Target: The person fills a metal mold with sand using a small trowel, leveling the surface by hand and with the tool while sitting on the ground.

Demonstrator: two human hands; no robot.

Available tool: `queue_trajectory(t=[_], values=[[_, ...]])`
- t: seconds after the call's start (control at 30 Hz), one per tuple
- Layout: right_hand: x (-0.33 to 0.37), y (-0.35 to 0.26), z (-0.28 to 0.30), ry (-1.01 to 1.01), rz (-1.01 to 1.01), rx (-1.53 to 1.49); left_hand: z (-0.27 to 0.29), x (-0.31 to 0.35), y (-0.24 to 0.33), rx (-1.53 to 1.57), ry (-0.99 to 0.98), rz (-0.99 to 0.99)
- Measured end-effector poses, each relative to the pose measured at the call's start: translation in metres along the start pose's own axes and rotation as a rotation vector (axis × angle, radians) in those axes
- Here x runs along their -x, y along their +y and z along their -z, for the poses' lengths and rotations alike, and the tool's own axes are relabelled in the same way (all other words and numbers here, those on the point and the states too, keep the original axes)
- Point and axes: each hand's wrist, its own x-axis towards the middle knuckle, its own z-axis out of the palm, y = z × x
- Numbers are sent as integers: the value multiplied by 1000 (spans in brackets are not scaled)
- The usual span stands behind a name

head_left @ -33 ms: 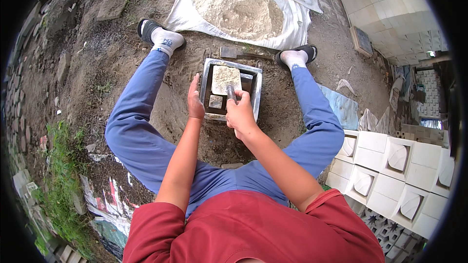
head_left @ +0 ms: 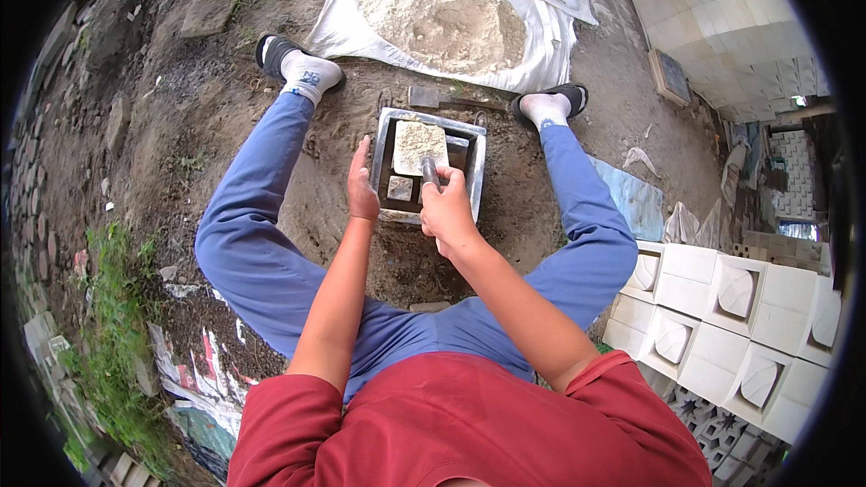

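Observation:
My right hand point(head_left: 448, 212) grips the dark handle of a square-bladed trowel point(head_left: 421, 150). A heap of pale, sandy powder lies on its blade. The trowel is over a square metal mould point(head_left: 481, 149), which sits on the ground between my feet. Inside the mould, a small square block point(head_left: 400, 188) shows just below the blade; the blade hides part of the interior. Beside the mould's left wall is my left hand point(head_left: 363, 182), fingers stretched out and holding nothing.
Beyond the mould lies a mallet-like tool point(head_left: 424, 96) with a long handle. Farther off, a white sack sheet point(head_left: 338, 32) bears a pale powder pile point(head_left: 442, 18). Several white patterned blocks point(head_left: 713, 293) are stacked at right. A bluish board point(head_left: 624, 194) lies near my right leg.

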Motion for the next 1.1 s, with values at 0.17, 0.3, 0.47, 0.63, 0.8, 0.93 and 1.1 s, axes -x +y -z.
queue_trajectory(t=[0.17, 0.3, 0.47, 0.63, 0.8, 0.93, 1.1], values=[[5, -5, -13, 7, -8, -21, 2, 1, -1, 10, -1, 3], [8, -10, -10, 37, -2, -11, -1, 1, -1, 20, -7, 5], [0, -4, -17, 71, 63, 64, 1, 1, 0, 30, -6, 10], [9, -14, -22, 46, -8, 8, 1, 1, 1, 50, -5, 15], [9, -21, -13, 5, -60, -76, -1, 1, 2, 69, -12, 18], [14, -21, -25, 32, -22, 21, 1, 1, 2, 82, -12, 20], [9, -19, -21, 39, -31, 16, -2, 1, 3, 103, -21, 23]])
